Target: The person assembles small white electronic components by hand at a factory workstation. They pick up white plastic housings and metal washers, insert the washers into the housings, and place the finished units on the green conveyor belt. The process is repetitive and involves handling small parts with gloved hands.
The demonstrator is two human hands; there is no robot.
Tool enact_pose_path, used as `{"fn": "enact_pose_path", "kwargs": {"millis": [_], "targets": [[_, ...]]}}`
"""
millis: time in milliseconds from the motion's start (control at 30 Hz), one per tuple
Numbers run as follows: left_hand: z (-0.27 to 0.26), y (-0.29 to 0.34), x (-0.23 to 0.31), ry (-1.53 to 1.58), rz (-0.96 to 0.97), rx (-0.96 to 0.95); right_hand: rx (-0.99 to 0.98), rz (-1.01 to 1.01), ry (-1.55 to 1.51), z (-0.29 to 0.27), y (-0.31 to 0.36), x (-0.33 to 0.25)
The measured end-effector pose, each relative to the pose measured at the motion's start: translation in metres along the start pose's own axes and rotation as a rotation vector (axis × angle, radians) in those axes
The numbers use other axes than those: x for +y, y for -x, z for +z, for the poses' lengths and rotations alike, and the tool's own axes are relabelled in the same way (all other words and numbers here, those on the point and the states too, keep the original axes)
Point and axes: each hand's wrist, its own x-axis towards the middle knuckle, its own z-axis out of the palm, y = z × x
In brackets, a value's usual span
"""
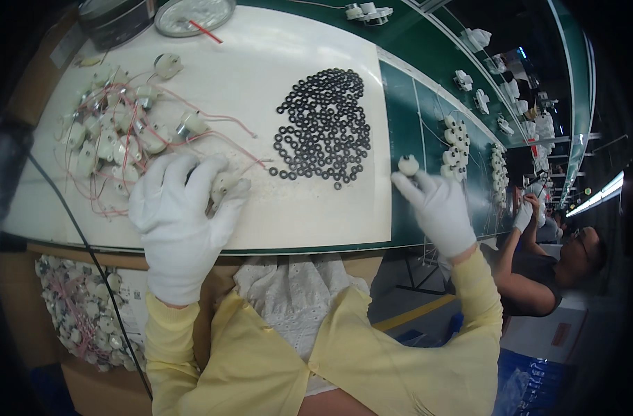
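Note:
Both hands wear white gloves. My left hand (pixel 181 218) is curled at the near edge of a pile of small white motors (pixel 112 142) with pink wires. Between its thumb and fingers is one small motor (pixel 223 183), partly hidden by the glove. My right hand (pixel 443 211) is out over the green surface, slightly blurred. A round white motor (pixel 408 165) sits at its thumb and fingertips, seemingly pinched there. Between the hands, farther off, many black rubber rings (pixel 323 125) are spread on the white board (pixel 316 215).
Rows of white motors (pixel 456 149) stand on the green surface (pixel 427 104) to the right. A box of wired motors (pixel 84 312) is below the table at left. A round tin lid (pixel 192 15) lies at the back. A co-worker (pixel 538 277) sits at right.

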Motion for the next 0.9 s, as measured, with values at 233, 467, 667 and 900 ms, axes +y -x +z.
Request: {"fn": "enact_pose_path", "kwargs": {"millis": [233, 467, 667, 900], "targets": [[-0.001, 0.001, 0.003, 0.002, -0.004, -0.074, -0.088, 0.143, -0.364, -0.056, 0.043, 0.012], [-0.003, 0.003, 0.006, -0.079, 0.005, -0.050, 0.220, 0.504, -0.331, 0.015, -0.006, -0.013], [0.002, 0.007, 0.008, -0.161, 0.005, -0.042, 0.209, 0.562, -0.161, 0.030, 0.036, 0.005], [0.002, 0.018, -0.007, -0.086, 0.072, 0.100, 0.181, 0.762, -0.155, 0.040, 0.067, 0.008]]}}
